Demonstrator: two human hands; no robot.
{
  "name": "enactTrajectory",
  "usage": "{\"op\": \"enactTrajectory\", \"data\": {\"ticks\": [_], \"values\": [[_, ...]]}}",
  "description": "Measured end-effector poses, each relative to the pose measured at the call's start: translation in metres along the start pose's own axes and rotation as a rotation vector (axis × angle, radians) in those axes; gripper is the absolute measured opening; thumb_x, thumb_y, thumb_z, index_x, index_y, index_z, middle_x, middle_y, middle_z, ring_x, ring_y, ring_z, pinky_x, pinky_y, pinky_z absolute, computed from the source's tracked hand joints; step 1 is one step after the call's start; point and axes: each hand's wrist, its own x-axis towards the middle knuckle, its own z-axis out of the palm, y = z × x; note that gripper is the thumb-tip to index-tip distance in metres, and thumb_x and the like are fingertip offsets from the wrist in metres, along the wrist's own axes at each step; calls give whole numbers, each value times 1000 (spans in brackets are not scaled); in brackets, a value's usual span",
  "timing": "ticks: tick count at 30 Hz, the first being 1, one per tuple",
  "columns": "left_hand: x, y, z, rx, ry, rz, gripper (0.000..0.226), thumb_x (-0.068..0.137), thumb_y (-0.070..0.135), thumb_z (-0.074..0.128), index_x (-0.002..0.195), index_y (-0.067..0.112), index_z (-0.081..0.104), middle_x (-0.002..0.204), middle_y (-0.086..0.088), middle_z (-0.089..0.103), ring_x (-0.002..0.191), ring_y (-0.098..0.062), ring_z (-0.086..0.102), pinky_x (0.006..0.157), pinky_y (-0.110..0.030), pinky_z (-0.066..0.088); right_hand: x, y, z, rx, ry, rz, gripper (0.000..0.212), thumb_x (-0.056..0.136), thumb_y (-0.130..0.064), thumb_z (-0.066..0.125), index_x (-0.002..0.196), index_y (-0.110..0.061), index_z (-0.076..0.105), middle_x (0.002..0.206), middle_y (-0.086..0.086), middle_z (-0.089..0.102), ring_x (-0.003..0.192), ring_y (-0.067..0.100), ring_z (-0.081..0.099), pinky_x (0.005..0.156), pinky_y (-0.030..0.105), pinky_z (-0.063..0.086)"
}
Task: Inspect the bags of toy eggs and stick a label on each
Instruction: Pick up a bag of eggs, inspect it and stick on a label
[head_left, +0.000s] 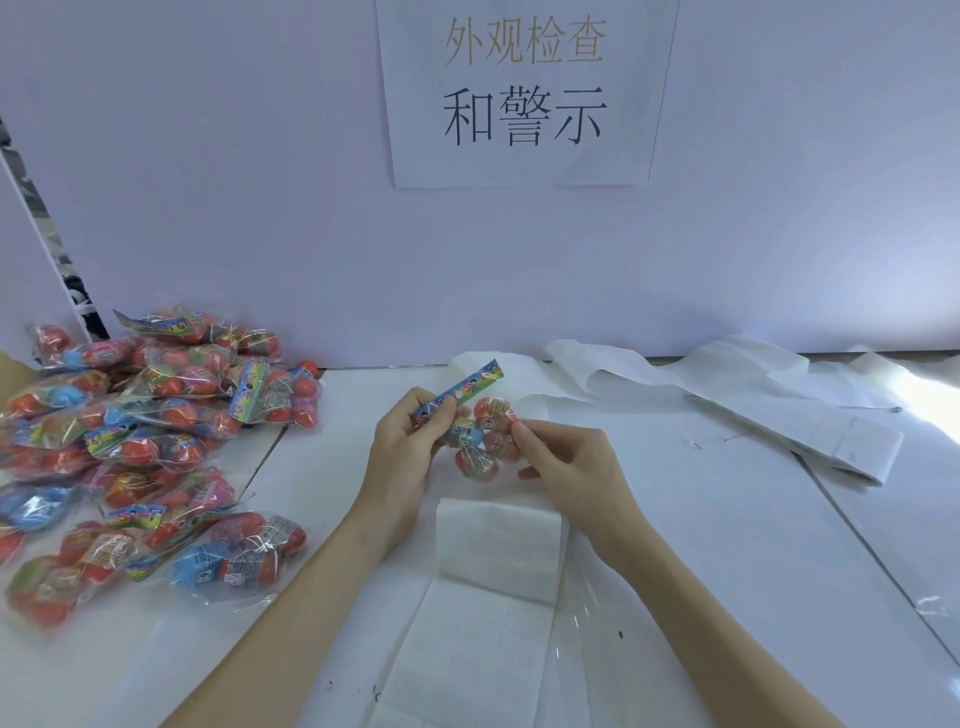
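- The bag of toy eggs (480, 436) is up off the table (727, 519), held between both hands near the middle of the view. It is a clear bag with red eggs and one blue egg inside, and a bright paper strip (460, 392) across its top.
- The left hand (402, 452) has its fingers curled round the paper strip end of the bag, on the bag's left side.
- The right hand (569, 462) pinches the right side of the bag with thumb and first finger, right at a red egg. Its other fingers are curled under.
- The bag could slip, I think. The plastic looks shiny and smooth, and the eggs are round and can roll inside, so a loose pinch may let it drop.
- A label could go on crooked or wrinkly. The bag is bumpy over the eggs, so there is not much flat place to press on.
- I cannot see a label on this bag, and I cannot tell if a finger has one stuck to it.
- The white sheet (498, 540) lies on the table just near the hands, on the close side. More white sheets (779, 410) lie far to the right.
- The pile of bags (145, 441) sits well to the left. A finished bag could get mixed in with it, because they all look the same.
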Motion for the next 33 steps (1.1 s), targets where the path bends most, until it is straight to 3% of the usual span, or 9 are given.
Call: {"op": "enactTrajectory", "data": {"ticks": [3, 5, 7, 10, 13, 19, 26, 30, 33], "values": [[-1, 2, 1, 70, -37, -3, 13, 92, 28, 67, 93, 15, 72, 96, -8, 74, 86, -20, 70, 76, -25, 55, 0, -2, -4, 20, 17, -1, 12, 101, -17, 68, 104, -18, 80, 84, -3, 80, 72, 5, 72, 66, 17, 54], [-2, 3, 2, 128, -44, 11, 30, 88, 44, 71, 102, 18, 76, 102, -8, 76, 90, -20, 71, 80, -28, 55, 0, -6, -6, 38, 4, 6, 5, 97, -24, 74, 99, -21, 77, 81, -1, 80, 70, 6, 72, 64, 17, 52], [-4, 4, 3, 140, -24, 12, 38, 83, 54, 75, 98, 19, 78, 98, -8, 77, 87, -19, 72, 78, -28, 57, 0, -8, -7, 47, 0, 28, 11, 95, -32, 76, 98, -21, 77, 81, 1, 79, 72, 8, 71, 66, 20, 50], [-4, 6, 2, 70, 6, -70, 36, 85, 49, 82, 92, 14, 78, 91, -14, 77, 83, -30, 73, 78, -42, 62, -1, -9, -7, 93, 21, 99, 30, 95, -40, 73, 91, -11, 80, 88, 6, 80, 79, 17, 72, 75, 37, 55], [-2, 3, 1, 93, -2, -75, 25, 94, 37, 76, 90, 13, 71, 93, -19, 76, 84, -35, 74, 82, -54, 61, -1, -8, -9, 131, 59, 130, 36, 101, -39, 66, 89, -8, 82, 91, 16, 79, 82, 27, 72, 88, 51, 58], [-4, 0, 5, 148, 12, 11, 15, 104, 37, 61, 102, 22, 62, 92, -10, 77, 80, -24, 76, 63, -37, 61, -2, -6, -4, 187, 0, 125, 33, 107, -32, 57, 102, -11, 82, 95, 9, 81, 82, 20, 74, 72, 29, 60], [-2, -3, 2, 149, 153, 56, 14, 106, 37, 58, 99, 26, 60, 83, -7, 76, 71, -20, 72, 61, -32, 57, -3, -5, -3, -11, -209, 90, 22, 100, -27, 71, 122, -24, 68, 87, 2, 81, 79, 15, 77, 68, 22, 57], [-3, -4, 4, 248, 202, 122, 15, 106, 34, 60, 95, 24, 59, 78, -1, 75, 58, -10, 64, 48, -21, 47, -2, -3, -6, 4, -226, 102, 16, 99, -22, 72, 115, -22, 71, 75, 6, 76, 62, 13, 63, 68, 26, 57], [-3, -3, 4, 222, 237, 99, 15, 104, 37, 63, 94, 25, 62, 82, -4, 76, 59, -11, 63, 45, -19, 44, -2, -3, -7, 13, -260, 86, 13, 99, -24, 72, 112, -23, 74, 73, 6, 74, 60, 13, 60, 63, 22, 51]]}}
